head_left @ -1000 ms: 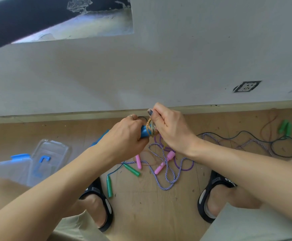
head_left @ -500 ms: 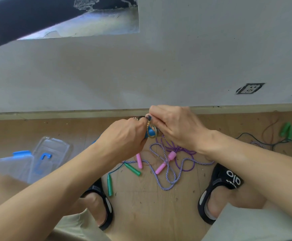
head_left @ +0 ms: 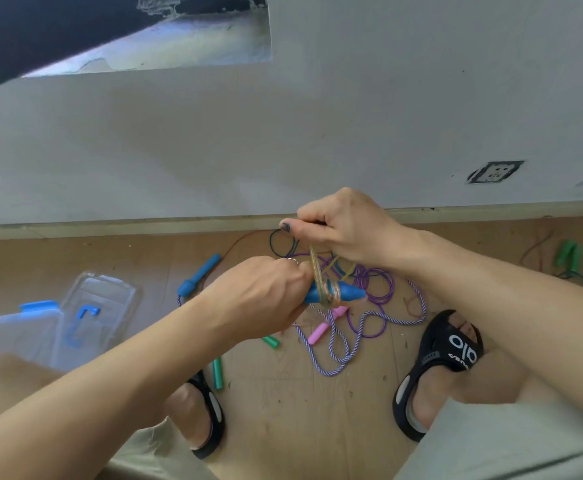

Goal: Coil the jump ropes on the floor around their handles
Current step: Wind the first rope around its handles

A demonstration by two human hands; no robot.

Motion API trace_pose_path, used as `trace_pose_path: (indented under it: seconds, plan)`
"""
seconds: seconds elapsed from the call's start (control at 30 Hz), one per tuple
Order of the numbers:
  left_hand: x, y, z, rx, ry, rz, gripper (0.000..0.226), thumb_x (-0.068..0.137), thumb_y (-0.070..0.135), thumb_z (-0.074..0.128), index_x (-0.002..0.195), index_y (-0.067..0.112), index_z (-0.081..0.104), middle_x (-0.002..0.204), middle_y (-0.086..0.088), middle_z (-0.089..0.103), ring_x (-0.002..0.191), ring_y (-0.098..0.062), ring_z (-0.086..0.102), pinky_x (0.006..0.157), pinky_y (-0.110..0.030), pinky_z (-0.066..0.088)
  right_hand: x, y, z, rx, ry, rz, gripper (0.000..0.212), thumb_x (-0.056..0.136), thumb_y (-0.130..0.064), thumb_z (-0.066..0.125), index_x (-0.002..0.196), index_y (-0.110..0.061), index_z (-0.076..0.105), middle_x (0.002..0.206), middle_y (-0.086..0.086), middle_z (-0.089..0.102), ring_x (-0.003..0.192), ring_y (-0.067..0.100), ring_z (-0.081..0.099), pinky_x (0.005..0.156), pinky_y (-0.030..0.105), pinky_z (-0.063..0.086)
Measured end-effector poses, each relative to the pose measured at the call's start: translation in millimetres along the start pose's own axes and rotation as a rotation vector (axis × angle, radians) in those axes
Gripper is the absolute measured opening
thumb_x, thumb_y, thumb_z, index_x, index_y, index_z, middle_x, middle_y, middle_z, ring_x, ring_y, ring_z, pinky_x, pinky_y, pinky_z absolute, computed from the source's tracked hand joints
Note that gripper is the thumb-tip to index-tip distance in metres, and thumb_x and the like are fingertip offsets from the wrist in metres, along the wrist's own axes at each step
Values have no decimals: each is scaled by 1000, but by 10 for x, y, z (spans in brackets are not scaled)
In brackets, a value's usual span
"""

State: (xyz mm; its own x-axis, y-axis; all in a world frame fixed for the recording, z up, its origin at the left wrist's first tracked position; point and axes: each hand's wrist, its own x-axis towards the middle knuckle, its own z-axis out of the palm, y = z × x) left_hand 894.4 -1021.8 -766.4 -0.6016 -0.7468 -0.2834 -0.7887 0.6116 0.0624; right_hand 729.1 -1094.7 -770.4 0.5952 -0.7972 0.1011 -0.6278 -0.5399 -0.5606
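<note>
My left hand (head_left: 266, 299) grips a blue handle (head_left: 345, 293) held above the floor, its tip pointing right. A tan rope (head_left: 321, 275) is wound in a few turns around the handle. My right hand (head_left: 345, 230) pinches that rope just above the handle and holds it taut. A second blue handle (head_left: 198, 276) lies on the floor to the left. Below my hands lie a purple rope (head_left: 376, 292), a blue-and-white striped rope (head_left: 338, 344), pink handles (head_left: 321, 329) and green handles (head_left: 218, 372), all tangled.
A clear plastic box with blue clips (head_left: 16, 336) and its lid (head_left: 99, 306) sit on the floor at the left. Another pair of green handles (head_left: 569, 254) lies far right. My sandalled feet (head_left: 446, 355) flank the ropes. The wall (head_left: 283, 133) is close ahead.
My right hand has lifted the tan rope up and away from the handle. My left hand has dropped lower and turned, so the handle's tip now shows to the right. A second blue handle has come into sight.
</note>
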Motion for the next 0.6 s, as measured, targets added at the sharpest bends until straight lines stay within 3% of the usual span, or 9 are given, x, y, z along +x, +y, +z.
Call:
trace_pose_path:
  seconds: [0.1,0.27,0.43,0.53,0.6]
  plan:
    - [-45,28,-69,-76,73,-1,22,98,33,46,88,19,32,82,-6,58,70,-35,58,58,-36,31,41,-25,-15,146,-78,50,57,97,-47,55,57,-11,34,50,0,28,52,15,26,52,34,25]
    - [-107,89,-107,-173,166,23,23,95,30,52,85,18,35,70,-4,49,60,-33,48,55,-35,27,55,-58,25,265,-157,117,57,98,-46,54,57,-12,34,52,0,29,50,11,25,52,34,23]
    - [-161,-98,-129,-232,313,-44,18,89,25,60,85,13,47,69,-4,53,58,-33,50,51,-35,32,-120,46,218,642,-368,387,37,93,-25,64,62,-12,49,50,-7,42,44,6,35,46,21,28]
    - [-155,-140,-117,-289,351,-95,20,90,25,58,84,13,43,69,1,45,59,-27,39,56,-33,24,-268,-29,335,722,-487,487,28,94,-16,49,67,-21,47,58,-7,46,57,12,38,50,25,23]
    - [-133,-160,-89,-318,356,-130,22,91,26,59,85,14,42,70,1,46,61,-28,41,56,-34,25,-293,-96,393,745,-561,638,36,100,-19,34,65,-22,41,56,-7,40,47,10,28,47,26,16]
